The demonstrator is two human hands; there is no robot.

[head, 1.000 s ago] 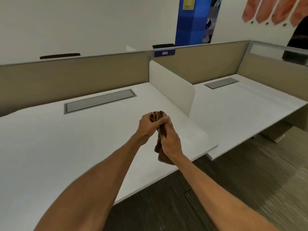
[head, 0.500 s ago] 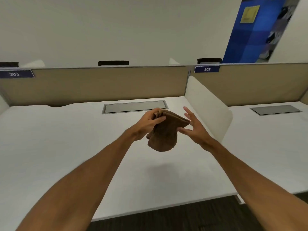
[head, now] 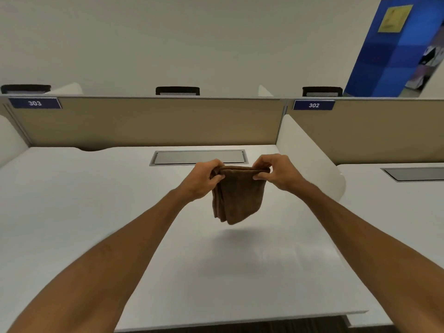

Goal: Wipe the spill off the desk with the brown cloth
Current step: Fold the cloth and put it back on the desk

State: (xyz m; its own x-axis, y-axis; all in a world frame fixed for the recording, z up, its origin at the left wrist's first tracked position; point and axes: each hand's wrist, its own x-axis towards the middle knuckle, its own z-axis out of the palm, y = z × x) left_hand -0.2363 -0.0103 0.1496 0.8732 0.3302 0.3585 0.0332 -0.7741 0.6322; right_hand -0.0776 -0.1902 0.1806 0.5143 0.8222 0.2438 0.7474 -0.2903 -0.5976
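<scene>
A folded brown cloth (head: pixel 236 197) hangs in the air above the white desk (head: pixel 72 212), casting a soft shadow below it. My left hand (head: pixel 200 179) pinches its top left corner and my right hand (head: pixel 276 173) pinches its top right corner, so the top edge is stretched level between them. The cloth does not touch the desk. A faint wet sheen (head: pixel 276 255) shows on the desk surface below and to the right of the cloth; its outline is hard to make out.
A grey cable hatch (head: pixel 199 156) is set into the desk behind my hands. A tan back partition (head: pixel 144 121) and a white side divider (head: pixel 310 159) bound the desk. A second desk (head: pixel 396 212) lies to the right. The desk's front edge is near me.
The view has swung left to face the desk squarely. My right hand, open beside the cloth half a second ago, now grips its right corner, and the cloth hangs spread between both hands.
</scene>
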